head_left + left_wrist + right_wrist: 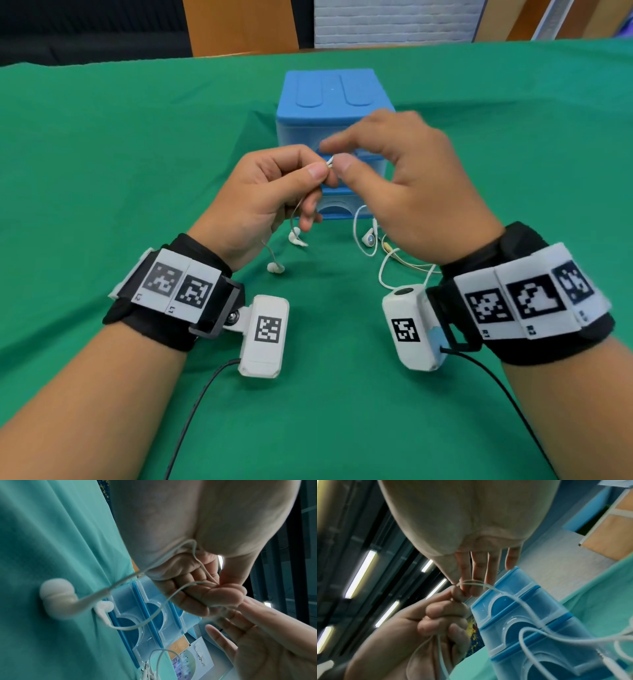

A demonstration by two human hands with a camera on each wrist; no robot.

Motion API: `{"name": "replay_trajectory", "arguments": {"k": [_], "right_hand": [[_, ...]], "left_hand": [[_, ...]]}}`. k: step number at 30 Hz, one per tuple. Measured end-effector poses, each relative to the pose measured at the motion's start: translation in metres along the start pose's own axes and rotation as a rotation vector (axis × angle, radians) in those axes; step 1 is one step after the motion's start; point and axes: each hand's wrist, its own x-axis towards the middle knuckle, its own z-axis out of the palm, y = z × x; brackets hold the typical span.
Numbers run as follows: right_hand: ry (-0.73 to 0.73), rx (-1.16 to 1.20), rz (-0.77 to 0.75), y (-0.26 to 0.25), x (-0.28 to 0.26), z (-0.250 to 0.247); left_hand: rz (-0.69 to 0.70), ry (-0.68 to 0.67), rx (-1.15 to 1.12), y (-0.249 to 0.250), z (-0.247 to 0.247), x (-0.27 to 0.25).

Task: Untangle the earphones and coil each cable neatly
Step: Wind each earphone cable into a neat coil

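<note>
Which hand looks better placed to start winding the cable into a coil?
Probably the right hand: it pinches the cable with thumb and forefinger only, other fingers free. The left hand is fisted around it, anchoring.

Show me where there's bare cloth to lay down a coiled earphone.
Bare green cloth lies left of the blue drawer unit, and more right of it. The near strip between the wrists is bare too. It is crowded in front of the drawers: earbuds and loose white cable under the right hand.

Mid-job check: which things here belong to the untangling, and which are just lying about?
Part of the job:
- white cable pinched between left hand and right hand
- two earbuds hanging below the left hand
- second earphones on the cloth

Lying about:
- blue drawer box
- green cloth
</note>
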Motion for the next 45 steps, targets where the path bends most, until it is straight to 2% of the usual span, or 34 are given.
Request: {"name": "replay_trajectory", "arguments": {"k": [2,5,11,16,21,25,28,30,32,34,36,37,39,42,45], "right_hand": [[-0.037,0.010,0.001,0.000,0.002,0.002],[-0.006,0.108,0.017,0.002,0.006,0.002],[0.224,0.098,0.009,0.016,0.019,-0.004],[0.361,0.062,0.033,0.027,0.029,-0.010],[0.414,0.056,0.111,0.037,0.037,-0.016],[0.347,0.034,0.151,0.043,0.034,-0.013],[0.215,-0.013,0.193,0.045,0.030,-0.012],[0.134,-0.062,0.225,0.048,0.029,-0.013],[0.115,-0.102,0.231,0.046,0.028,-0.015],[0.200,-0.145,0.161,0.039,0.025,-0.018],[0.294,-0.116,0.022,0.023,0.020,-0.020],[0.281,-0.095,-0.057,0.016,0.017,-0.020],[0.131,-0.094,-0.168,0.006,0.012,-0.016],[-0.104,-0.165,-0.215,0.008,0.013,-0.006],[-0.176,-0.133,-0.215,0.013,0.016,-0.001]], "left_hand": [[0.013,0.001,-0.010,0.001,-0.001,0.000],[0.013,-0.009,-0.024,0.004,-0.002,0.000],[-0.046,-0.105,-0.086,0.009,-0.003,-0.001],[-0.074,-0.176,-0.124,0.009,-0.002,-0.002],[-0.102,-0.230,-0.155,0.009,0.001,-0.004],[-0.151,-0.234,-0.178,0.009,0.005,-0.004],[-0.211,-0.208,-0.188,0.008,0.006,-0.004],[-0.212,-0.188,-0.148,0.006,0.005,-0.004],[-0.192,-0.183,-0.106,0.006,0.004,-0.004],[-0.181,-0.173,-0.104,0.007,0.005,-0.004],[-0.172,-0.157,-0.129,0.007,0.006,-0.003],[-0.171,-0.154,-0.145,0.007,0.007,-0.003],[-0.174,-0.157,-0.178,0.006,0.009,-0.003],[-0.164,-0.161,-0.231,0.009,0.010,-0.003],[-0.129,-0.147,-0.264,0.012,0.010,-0.003]]}}
